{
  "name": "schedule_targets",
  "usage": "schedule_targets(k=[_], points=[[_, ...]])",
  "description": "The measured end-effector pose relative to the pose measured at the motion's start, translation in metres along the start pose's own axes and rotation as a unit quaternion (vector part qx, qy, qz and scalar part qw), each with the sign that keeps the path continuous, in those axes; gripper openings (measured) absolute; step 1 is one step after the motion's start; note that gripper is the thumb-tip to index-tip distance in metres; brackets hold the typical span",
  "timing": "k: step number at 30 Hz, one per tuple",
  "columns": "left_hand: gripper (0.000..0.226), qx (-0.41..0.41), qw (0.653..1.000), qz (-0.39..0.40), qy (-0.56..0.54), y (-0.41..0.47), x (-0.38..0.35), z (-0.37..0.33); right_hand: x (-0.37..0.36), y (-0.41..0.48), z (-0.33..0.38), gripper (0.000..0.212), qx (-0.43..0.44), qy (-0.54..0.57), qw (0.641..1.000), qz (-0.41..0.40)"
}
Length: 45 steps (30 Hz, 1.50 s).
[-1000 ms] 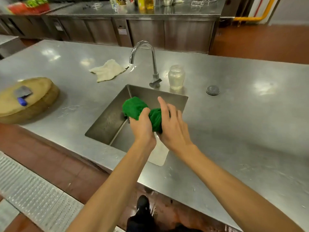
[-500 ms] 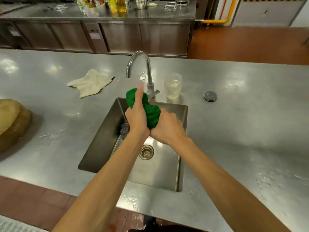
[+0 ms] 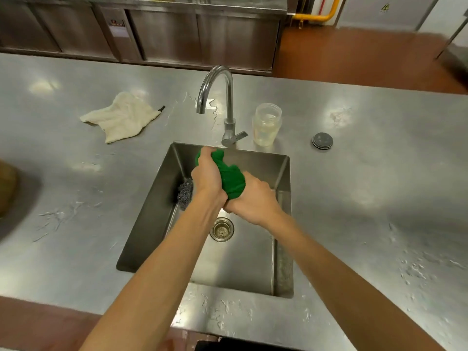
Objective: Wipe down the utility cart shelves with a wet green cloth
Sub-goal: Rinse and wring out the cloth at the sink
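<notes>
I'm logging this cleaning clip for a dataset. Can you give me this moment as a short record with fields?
hands: left hand and right hand both grip the green cloth, bunched between them
place: held over the sink, near the faucet
in sink: steel scourer at the left wall; drain uncovered
around sink: on the counter, white cloth, clear jar, dark round disc

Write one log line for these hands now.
step: wring; left hand: grips green cloth; right hand: grips green cloth; where: over sink
</notes>
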<state>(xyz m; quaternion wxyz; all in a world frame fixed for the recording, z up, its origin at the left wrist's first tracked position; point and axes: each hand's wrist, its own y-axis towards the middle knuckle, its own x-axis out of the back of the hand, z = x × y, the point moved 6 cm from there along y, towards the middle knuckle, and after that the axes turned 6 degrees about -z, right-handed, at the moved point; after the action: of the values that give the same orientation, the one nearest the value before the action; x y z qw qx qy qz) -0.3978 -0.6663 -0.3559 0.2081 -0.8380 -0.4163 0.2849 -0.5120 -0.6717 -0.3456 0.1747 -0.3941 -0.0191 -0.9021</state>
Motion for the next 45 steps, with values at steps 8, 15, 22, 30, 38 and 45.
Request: schedule_targets(k=[8, 15, 22, 30, 38, 45], points=[[0.046, 0.146, 0.989, -0.020, -0.022, 0.028, 0.016, 0.026, -0.016, -0.027, 0.007, 0.085, 0.226, -0.294, 0.892, -0.260], [0.046, 0.096, 0.994, 0.047, -0.015, 0.020, 0.000, 0.007, 0.000, 0.004, 0.019, 0.087, 0.176, -0.248, 0.926, -0.223], [0.026, -0.059, 0.983, 0.155, 0.080, 0.011, -0.019, -0.020, 0.014, 0.014, 0.017, 0.051, 0.066, -0.105, 0.982, -0.143], [0.027, -0.120, 0.963, 0.235, 0.059, 0.000, -0.037, -0.031, 0.005, 0.015, 0.010, 0.026, -0.012, 0.116, 0.989, -0.095], [0.033, -0.143, 0.953, 0.246, 0.103, 0.001, -0.047, -0.039, 0.000, 0.022, 0.009, 0.031, -0.081, 0.316, 0.944, 0.051], [0.023, -0.166, 0.911, 0.354, 0.130, -0.013, -0.059, -0.053, -0.010, 0.018, 0.018, 0.019, -0.083, 0.450, 0.877, 0.145]])
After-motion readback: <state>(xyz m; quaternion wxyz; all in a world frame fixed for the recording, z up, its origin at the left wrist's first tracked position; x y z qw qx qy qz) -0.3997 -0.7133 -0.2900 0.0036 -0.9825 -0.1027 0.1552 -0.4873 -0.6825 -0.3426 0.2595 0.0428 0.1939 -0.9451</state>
